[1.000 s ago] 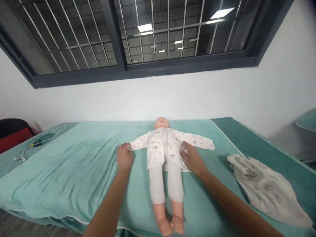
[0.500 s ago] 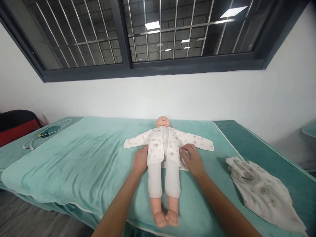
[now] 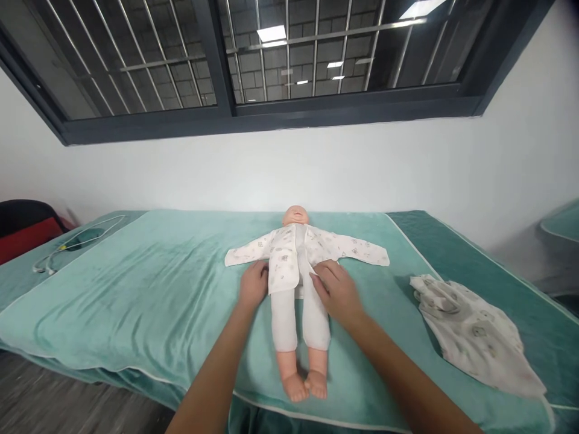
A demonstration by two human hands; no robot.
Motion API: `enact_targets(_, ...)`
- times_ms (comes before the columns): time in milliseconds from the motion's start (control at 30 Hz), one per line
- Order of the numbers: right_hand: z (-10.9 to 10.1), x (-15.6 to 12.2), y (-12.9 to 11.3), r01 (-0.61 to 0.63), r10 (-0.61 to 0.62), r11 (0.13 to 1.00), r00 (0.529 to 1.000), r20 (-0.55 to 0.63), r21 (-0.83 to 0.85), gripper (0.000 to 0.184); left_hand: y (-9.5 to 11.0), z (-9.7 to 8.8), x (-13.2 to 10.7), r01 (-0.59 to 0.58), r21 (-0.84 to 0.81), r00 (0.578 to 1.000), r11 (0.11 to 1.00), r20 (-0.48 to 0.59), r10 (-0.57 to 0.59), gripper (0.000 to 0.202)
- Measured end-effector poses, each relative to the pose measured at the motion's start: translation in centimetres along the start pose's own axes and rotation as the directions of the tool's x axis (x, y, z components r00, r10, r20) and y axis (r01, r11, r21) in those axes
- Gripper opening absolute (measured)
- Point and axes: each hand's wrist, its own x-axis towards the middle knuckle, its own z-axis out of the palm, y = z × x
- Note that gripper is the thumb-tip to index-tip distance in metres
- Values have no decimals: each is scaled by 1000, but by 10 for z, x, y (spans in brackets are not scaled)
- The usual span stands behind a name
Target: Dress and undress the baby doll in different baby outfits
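Note:
A baby doll (image 3: pixel 296 215) lies on its back, head toward the wall and bare feet toward me. It wears white trousers (image 3: pixel 284 319) and a white printed jacket (image 3: pixel 283 256) that hangs open down the front, both sleeves spread wide. My right hand (image 3: pixel 338 289) is closed at the jacket's right front panel, thumb and fingers pinching its edge near the doll's belly. Beside the doll's left-hand side in view, my left hand (image 3: pixel 253 284) rests by the jacket's side edge; its fingertips are partly hidden there, so I cannot see whether they grip the cloth.
A green blanket (image 3: pixel 149 289) covers the bed. To the right lies a crumpled white printed garment (image 3: pixel 479 331). A pale cable (image 3: pixel 85 238) rests at the far left near a red and black item (image 3: pixel 29 232). A barred window (image 3: pixel 271 66) is above the white wall.
My right hand has moved left and inward, drawing the jacket's right panel toward the middle. My left hand stays at the jacket's side. The view has tipped slightly.

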Motion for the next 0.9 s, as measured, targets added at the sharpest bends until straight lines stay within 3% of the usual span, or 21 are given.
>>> enact_targets(133, -9, 8, -10, -96, 84, 992, 987, 139, 85, 28, -7, 0, 2, 26, -80, 999, 996, -36, -29, 30)
enact_targets(200, -14, 15, -4, -267, 239, 951, 955, 175, 155, 35, -8, 0, 3, 40, -96, 998, 995, -41, -44, 29)
enact_targets(300, -15, 33, 17, -462, 446, 843, 887, 120, 275, 34, -8, 1, 4, 55, -104, 997, 993, -44, -60, 29)
enact_targets(367, -8, 49, 31, -474, 462, 831, 880, 111, 291, 35, -7, 1, 4, 53, -110, 997, 993, -44, -58, 29)
enact_targets(433, 5, 64, 41, -471, 436, 845, 881, 183, 252, 47, -7, 2, 4, 51, -111, 998, 992, -43, -56, 29)
enact_targets(533, 23, 79, 42, -490, 418, 850, 850, 320, 191, 61, -8, 2, 4, 50, -112, 997, 992, -52, -57, 29)
enact_targets(600, 29, 82, 38, -469, 378, 857, 854, 358, 212, 63, -9, 2, 4, 50, -121, 997, 991, -60, -58, 29)
enact_targets(700, 22, 71, 36, -466, 316, 796, 864, 392, 385, 60, -8, 2, 5, 63, -150, 996, 987, -54, -72, 29)
enact_targets(800, 7, 40, 53, -516, 387, 623, 857, 341, 589, 50, -7, -1, 6, 112, -211, 992, 971, -35, -122, 29)
enact_targets(833, 2, 28, 61, -537, 474, 582, 834, 281, 610, 46, -6, -2, 6, 128, -234, 990, 964, -31, -139, 30)
enact_targets(900, -5, 4, 78, -634, 671, 566, 726, 152, 527, 42, -4, -4, 6, 146, -276, 987, 950, -22, -158, 31)
